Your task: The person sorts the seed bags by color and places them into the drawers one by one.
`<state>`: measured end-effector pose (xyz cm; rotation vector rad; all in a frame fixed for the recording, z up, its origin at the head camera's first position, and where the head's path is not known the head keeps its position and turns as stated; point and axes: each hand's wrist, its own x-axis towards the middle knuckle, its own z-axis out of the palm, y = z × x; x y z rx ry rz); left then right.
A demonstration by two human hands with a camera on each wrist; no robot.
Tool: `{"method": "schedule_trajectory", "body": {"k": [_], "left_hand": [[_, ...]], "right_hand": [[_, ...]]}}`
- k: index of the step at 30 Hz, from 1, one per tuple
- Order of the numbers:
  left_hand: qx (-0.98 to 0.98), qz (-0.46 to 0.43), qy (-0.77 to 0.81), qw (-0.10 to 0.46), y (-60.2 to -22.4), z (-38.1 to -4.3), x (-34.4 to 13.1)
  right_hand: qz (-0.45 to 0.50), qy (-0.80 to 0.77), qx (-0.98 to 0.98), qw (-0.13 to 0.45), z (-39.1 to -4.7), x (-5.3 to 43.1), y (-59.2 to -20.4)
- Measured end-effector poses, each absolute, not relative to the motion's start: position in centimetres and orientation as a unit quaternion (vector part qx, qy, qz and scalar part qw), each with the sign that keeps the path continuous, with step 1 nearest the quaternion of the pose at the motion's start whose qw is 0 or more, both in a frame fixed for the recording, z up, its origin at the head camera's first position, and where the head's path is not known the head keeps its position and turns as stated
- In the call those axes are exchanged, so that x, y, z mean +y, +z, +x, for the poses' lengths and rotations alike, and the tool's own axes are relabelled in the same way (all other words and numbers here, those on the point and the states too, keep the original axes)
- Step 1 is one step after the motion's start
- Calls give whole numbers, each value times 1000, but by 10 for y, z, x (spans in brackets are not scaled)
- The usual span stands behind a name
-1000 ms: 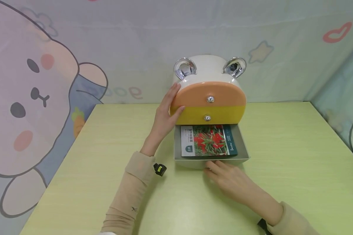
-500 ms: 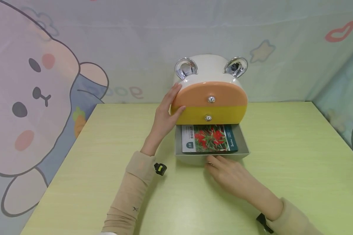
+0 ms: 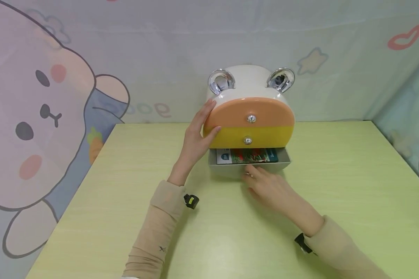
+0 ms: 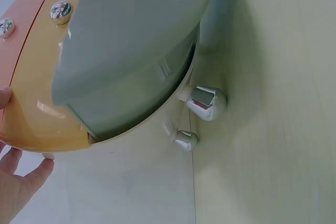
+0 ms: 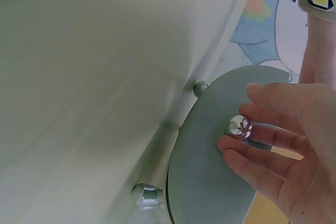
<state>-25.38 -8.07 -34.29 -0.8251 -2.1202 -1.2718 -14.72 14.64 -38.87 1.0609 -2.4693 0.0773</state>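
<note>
A small white cabinet (image 3: 249, 83) with chrome ears stands at the back of the table. Its orange drawer (image 3: 230, 112) and yellow drawer (image 3: 227, 137) are closed. The grey bottom drawer (image 3: 227, 169) sticks out partway, with a flat packet (image 3: 253, 155) printed with red flowers inside, its rear part hidden under the yellow front. My left hand (image 3: 195, 139) rests on the cabinet's left side, thumb on the yellow front. My right hand (image 3: 269, 188) touches the grey drawer's front, extended fingers around its chrome knob (image 5: 240, 127) and thumb held apart from the knob.
Chrome feet (image 4: 207, 103) support the cabinet on the pale green table (image 3: 101, 186). Behind it hangs a cartoon-printed cloth (image 3: 174, 50). Black straps (image 3: 191, 201) are at both wrists.
The grey drawer has slid inward, hiding more of the flower packet. My right hand has moved forward with its front. My left hand stays on the cabinet's side.
</note>
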Motion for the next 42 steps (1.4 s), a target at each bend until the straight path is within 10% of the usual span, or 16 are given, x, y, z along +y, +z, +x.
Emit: {"method": "schedule_trajectory", "body": {"k": [42], "left_hand": [[-772,-299,-496,261,-336,-246,-78]], "right_hand": [[334,79,-922,182,-192,136,-387]]}}
